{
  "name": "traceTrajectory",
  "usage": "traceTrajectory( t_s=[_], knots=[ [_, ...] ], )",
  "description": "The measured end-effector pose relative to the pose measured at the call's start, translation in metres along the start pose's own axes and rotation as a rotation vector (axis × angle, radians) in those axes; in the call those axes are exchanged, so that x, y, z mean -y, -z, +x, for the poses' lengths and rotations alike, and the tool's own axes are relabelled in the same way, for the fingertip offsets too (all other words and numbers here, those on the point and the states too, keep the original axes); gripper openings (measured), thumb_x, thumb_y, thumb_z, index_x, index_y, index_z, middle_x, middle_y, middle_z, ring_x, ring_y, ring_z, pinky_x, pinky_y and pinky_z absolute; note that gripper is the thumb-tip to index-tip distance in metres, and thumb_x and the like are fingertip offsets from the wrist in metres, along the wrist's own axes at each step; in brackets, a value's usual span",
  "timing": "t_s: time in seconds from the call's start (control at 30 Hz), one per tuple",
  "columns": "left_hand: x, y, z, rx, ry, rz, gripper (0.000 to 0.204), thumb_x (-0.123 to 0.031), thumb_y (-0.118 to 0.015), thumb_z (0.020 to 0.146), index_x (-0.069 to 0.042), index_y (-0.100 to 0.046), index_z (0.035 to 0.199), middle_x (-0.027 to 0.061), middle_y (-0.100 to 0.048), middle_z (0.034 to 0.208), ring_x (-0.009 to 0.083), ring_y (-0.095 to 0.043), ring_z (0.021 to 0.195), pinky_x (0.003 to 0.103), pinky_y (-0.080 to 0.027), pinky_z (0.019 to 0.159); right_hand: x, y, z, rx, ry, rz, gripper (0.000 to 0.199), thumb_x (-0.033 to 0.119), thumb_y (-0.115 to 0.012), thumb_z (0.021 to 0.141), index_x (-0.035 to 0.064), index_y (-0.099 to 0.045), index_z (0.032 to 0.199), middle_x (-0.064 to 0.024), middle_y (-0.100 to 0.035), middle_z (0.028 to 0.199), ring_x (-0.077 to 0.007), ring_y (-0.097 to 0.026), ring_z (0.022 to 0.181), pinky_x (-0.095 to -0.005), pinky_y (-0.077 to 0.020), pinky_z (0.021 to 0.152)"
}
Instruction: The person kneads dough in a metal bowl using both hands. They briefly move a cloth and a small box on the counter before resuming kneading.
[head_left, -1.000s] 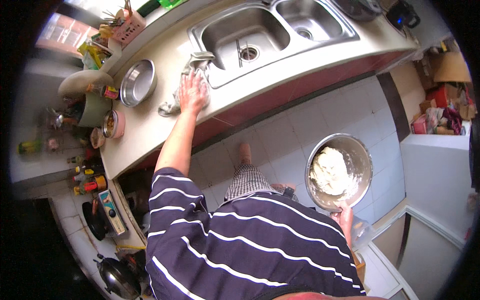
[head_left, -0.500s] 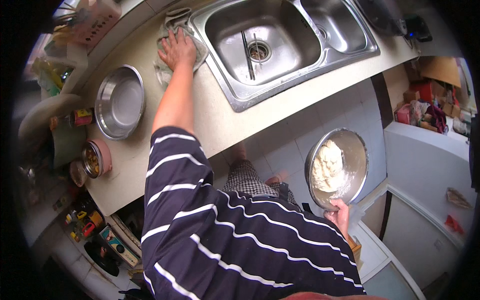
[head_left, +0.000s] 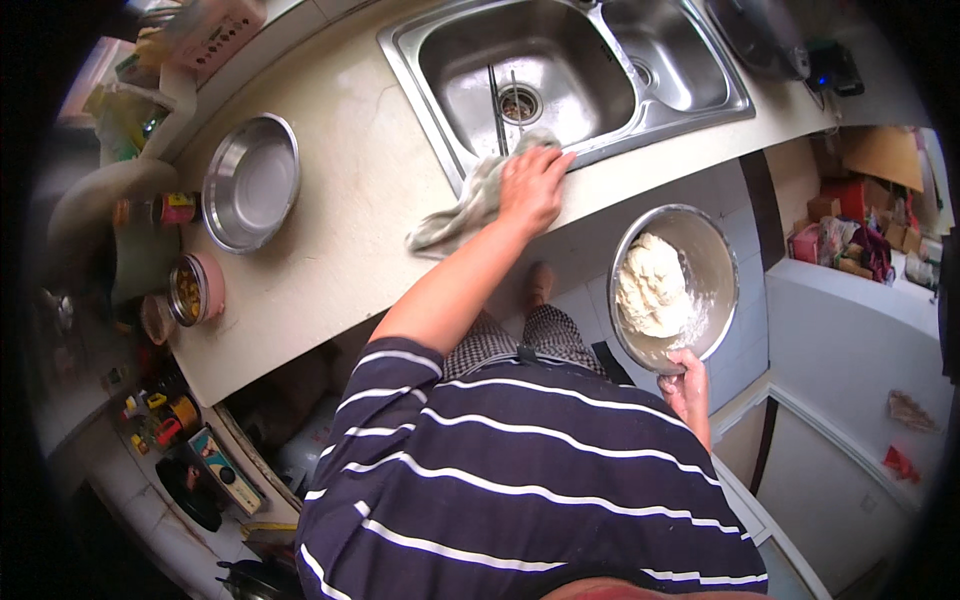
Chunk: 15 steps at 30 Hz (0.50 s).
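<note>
My left hand point(head_left: 532, 190) presses on a grey-green cloth point(head_left: 466, 213) at the front rim of the sink point(head_left: 440, 135). Part of the cloth trails behind it on the counter, and another part shows just beyond the fingers. My right hand point(head_left: 686, 388) grips the near rim of a metal mixing bowl point(head_left: 712, 262), held in the air off the counter and tilted toward me. A lump of pale dough point(head_left: 650, 285) sits inside it, with loose flour on the wall. A pair of chopsticks point(head_left: 498, 108) lies in the larger sink basin beside the drain.
On the left of the counter point(head_left: 330, 215) stands a wide metal basin point(head_left: 255, 185). Near it are a pink container point(head_left: 208, 287) with food inside and a jar point(head_left: 178, 208). A white half wall point(head_left: 840, 320) rises at the right.
My left hand has dragged the cloth from the sink's left side, rightward and toward me, to its front rim. The bowl of dough has moved slightly away from me, still in my right hand.
</note>
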<state>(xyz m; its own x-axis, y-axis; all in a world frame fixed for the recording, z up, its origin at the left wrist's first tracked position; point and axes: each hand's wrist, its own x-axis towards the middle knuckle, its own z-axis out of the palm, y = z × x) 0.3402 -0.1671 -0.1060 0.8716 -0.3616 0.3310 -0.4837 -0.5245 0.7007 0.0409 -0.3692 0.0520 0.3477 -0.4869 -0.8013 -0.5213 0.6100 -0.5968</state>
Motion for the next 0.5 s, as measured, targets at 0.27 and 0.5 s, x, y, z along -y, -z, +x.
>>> traceTrajectory(
  t_s=[0.27, 0.5],
  knots=[
    [-0.054, -0.092, 0.054, 0.073, -0.11, -0.161, 0.07, 0.002, -0.056, 0.071, -0.021, -0.056, 0.138, 0.0104, -0.042, 0.15, 0.0304, -0.039, 0.14, 0.047, -0.029, 0.115, -0.009, 0.027, 0.016, 0.058, 0.034, -0.021, 0.009, 0.007, -0.061, 0.078, 0.0085, -0.053, 0.075, -0.0009, -0.049, 0.06, -0.0115, -0.038, 0.041, -0.0256, -0.0289, 0.037],
    [0.014, -0.041, -0.075, -0.049, -0.179, -0.159, 0.067, 0.005, -0.054, 0.074, -0.018, -0.057, 0.136, 0.0121, -0.048, 0.146, 0.0332, -0.045, 0.136, 0.047, -0.035, 0.113, -0.016, 0.051, 0.045, 0.077, 0.108, -0.108, 0.009, 0.01, -0.063, 0.077, 0.0077, -0.054, 0.077, -0.0017, -0.051, 0.065, -0.0104, -0.04, 0.043, -0.0243, -0.0293, 0.037]
  ],
)
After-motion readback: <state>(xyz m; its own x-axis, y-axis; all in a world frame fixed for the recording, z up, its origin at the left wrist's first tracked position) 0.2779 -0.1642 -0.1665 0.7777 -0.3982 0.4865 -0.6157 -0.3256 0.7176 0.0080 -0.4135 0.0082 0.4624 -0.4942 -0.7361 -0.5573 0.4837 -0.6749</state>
